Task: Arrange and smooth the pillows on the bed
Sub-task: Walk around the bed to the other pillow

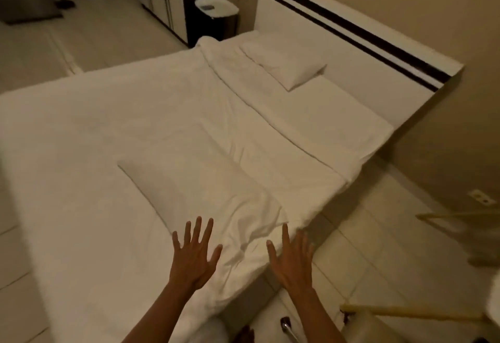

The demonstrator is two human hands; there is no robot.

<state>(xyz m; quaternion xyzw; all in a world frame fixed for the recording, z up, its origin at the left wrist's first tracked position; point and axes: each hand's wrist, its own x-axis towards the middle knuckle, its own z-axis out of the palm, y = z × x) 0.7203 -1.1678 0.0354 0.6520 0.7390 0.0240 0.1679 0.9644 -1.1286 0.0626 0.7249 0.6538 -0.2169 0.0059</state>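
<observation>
- White near pillow (200, 180) lying mid-bed on the duvet (81, 139), long axis running diagonally away from the near corner.
- Just beyond left hand (193, 254), fingers spread, empty; closer than right hand (292, 258), also spread, over the bed edge.
- Far pillow (284, 63) beside headboard (351, 53).

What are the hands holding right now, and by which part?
Nothing. The left hand and right hand are both open with fingers spread, above the near pillow at the bed's edge.
</observation>
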